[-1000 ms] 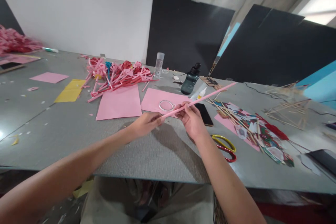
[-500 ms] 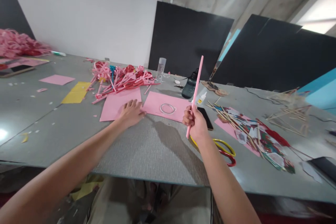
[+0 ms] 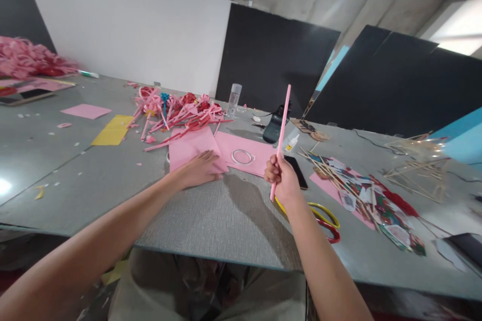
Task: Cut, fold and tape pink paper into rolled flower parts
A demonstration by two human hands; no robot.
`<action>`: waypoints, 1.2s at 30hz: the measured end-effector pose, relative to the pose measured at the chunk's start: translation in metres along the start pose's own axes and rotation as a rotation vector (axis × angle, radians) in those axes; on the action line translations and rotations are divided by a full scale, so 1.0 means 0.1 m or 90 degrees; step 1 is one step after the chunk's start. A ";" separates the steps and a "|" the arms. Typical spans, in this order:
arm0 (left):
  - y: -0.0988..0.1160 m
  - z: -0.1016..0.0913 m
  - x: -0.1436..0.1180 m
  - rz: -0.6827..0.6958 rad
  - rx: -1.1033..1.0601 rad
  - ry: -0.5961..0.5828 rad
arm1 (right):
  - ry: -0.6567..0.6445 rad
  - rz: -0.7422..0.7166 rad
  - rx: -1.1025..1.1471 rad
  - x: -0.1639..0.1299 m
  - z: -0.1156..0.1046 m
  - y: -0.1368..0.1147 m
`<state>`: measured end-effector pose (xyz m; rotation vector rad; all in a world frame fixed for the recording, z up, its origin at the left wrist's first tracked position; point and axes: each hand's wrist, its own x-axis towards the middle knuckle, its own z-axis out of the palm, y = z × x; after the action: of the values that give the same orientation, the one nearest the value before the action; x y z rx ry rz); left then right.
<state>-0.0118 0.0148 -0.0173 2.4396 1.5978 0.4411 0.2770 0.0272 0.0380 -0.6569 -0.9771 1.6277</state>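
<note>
My left hand [image 3: 201,168] lies flat, fingers stretched out, on a sheet of pink paper [image 3: 188,148]. This sheet overlaps a second pink sheet [image 3: 259,153], on which a roll of clear tape [image 3: 241,157] seems to lie. My right hand [image 3: 280,175] is wrapped round a thin pink paper stick [image 3: 284,120] held nearly upright. Below that hand, partly hidden by the wrist, are yellow-handled scissors [image 3: 327,210] and a red handle [image 3: 331,233]. Behind it lies a black phone [image 3: 295,170].
Pink and red paper flowers [image 3: 181,110] are heaped at the back. A clear bottle [image 3: 234,100], a dark bottle [image 3: 274,128] and a small glue bottle [image 3: 292,143] stand nearby. Yellow paper [image 3: 112,130] is on the left; wooden sticks and cutouts [image 3: 357,188] spread on the right.
My left hand has slid the pink sheet to the right, so that it now overlaps the other sheet. My right hand keeps hold of the paper stick in about the same place.
</note>
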 end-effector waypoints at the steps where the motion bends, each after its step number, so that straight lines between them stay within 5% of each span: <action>1: -0.01 0.01 0.00 0.013 -0.005 0.003 | -0.002 0.003 -0.002 0.00 0.00 0.01; 6: 0.03 -0.02 -0.01 0.052 0.014 0.008 | 0.005 0.004 -0.015 0.01 -0.01 0.01; 17: -0.07 -0.22 -0.03 -0.128 0.148 0.134 | 0.020 0.002 -0.023 0.00 0.00 0.02; 36: -0.04 -0.27 -0.02 -0.218 0.094 0.113 | 0.033 -0.004 -0.046 0.01 -0.02 -0.02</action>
<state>-0.0259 0.0148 0.0064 2.2093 2.1427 0.5059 0.2792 0.0285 0.0383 -0.7403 -1.0027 1.5679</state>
